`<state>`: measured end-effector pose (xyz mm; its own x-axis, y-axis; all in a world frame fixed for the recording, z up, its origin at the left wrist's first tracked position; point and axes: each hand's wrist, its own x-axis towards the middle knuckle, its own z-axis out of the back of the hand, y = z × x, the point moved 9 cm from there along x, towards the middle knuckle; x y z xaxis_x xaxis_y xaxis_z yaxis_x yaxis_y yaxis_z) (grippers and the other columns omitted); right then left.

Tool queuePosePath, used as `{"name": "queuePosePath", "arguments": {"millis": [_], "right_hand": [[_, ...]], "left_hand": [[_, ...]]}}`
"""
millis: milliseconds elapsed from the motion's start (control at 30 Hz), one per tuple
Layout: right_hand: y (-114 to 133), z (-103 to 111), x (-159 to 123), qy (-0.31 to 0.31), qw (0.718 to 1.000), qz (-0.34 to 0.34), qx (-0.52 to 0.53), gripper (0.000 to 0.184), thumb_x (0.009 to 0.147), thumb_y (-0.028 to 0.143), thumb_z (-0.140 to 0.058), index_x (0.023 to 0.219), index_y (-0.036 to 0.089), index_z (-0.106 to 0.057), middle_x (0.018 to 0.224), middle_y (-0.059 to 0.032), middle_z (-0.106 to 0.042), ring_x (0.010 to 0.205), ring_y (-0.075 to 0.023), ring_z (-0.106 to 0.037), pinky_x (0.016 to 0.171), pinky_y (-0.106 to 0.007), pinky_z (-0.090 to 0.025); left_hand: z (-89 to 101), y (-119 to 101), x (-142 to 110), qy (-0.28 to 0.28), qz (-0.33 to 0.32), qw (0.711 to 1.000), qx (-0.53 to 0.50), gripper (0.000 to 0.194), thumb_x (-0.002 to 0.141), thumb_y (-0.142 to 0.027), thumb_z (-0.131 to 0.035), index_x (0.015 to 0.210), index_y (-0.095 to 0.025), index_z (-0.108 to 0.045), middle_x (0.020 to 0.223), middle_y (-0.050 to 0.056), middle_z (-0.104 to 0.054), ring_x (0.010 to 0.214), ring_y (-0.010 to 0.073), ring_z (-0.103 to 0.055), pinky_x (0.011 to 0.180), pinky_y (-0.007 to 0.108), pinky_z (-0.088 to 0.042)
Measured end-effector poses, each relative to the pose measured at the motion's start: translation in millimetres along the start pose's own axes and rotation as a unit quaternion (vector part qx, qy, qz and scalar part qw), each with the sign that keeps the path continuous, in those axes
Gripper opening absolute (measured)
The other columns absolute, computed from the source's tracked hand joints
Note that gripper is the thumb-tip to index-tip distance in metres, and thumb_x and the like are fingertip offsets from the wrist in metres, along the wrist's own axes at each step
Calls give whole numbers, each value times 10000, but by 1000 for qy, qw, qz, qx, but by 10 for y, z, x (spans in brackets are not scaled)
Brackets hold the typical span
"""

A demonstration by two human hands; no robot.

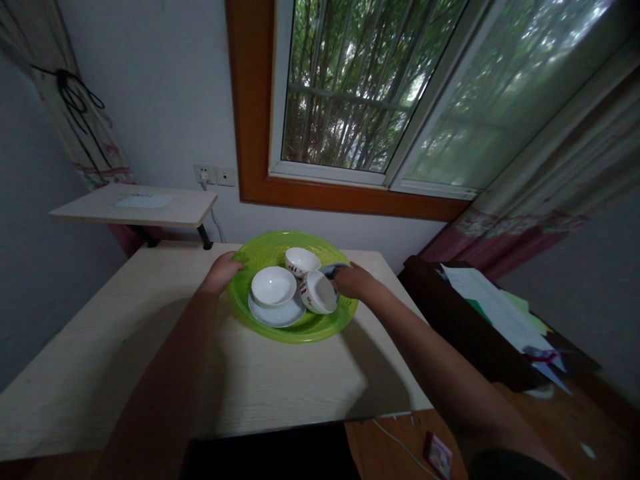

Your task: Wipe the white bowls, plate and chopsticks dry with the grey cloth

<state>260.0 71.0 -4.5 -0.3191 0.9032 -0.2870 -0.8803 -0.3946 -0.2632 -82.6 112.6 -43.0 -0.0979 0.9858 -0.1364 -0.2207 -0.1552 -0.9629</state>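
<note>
A round green plastic basin (295,333) is over the pale tabletop, with my hands at opposite sides of it. My left hand (223,272) is closed on its left rim, the thumb lying over the edge. At the right rim, my right hand (353,280) is closed on the basin, part of it reaching inside. Beside those fingers is a grey-blue item (330,269), partly covered, whose kind I cannot make out. In the basin, a white bowl (274,287) rests on a white plate (278,316). A patterned bowl (302,261) stands behind; another patterned bowl (319,293) lies tilted near my right hand.
The wooden table (300,380) stands against the wall below a window (360,93). A small raised shelf (135,203) with a paper is at back left, near wall sockets (214,175). Right of the table, a dark cabinet (465,320) carries papers. A cable runs below the front edge.
</note>
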Motion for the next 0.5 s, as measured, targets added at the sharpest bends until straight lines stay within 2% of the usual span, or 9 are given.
{"name": "queuePosePath", "arguments": {"millis": [133, 233, 333, 500], "right_hand": [[2, -82, 178, -9, 1000, 13, 9, 384, 1036, 261, -426, 1213, 172, -755, 1407, -171, -663, 1491, -293, -427, 1240, -593, -239], [5, -111, 199, 5, 1000, -1, 18, 381, 1019, 225, -445, 1268, 189, -731, 1462, -155, -626, 1528, -290, -368, 1246, -626, -198], [27, -123, 106, 37, 999, -14, 25, 355, 1001, 233, -481, 1216, 186, -760, 1390, -166, -676, 1473, -313, -453, 1238, -631, -217], [114, -97, -170, 63, 998, -13, 22, 331, 982, 268, -507, 1064, 168, -812, 1233, -184, -750, 1204, -324, -684, 1196, -579, -316]], "left_hand": [[-3, 15, 2, 0, 8, 1000, -6, 321, 695, -235, -740, 1002, -141, -737, 806, 77, -772, 699, 230, -714, 655, 333, -580], [-4, 17, 2, -2, 6, 1000, -7, 313, 699, -253, -729, 991, -141, -739, 788, 75, -767, 706, 238, -713, 648, 334, -577], [0, 18, 7, -5, 2, 1000, -5, 305, 698, -256, -719, 977, -133, -741, 786, 78, -765, 714, 249, -714, 653, 342, -576], [18, 53, 46, -14, 5, 1000, 9, 321, 681, -232, -708, 984, -134, -741, 808, 84, -767, 750, 261, -720, 680, 355, -575]]}}
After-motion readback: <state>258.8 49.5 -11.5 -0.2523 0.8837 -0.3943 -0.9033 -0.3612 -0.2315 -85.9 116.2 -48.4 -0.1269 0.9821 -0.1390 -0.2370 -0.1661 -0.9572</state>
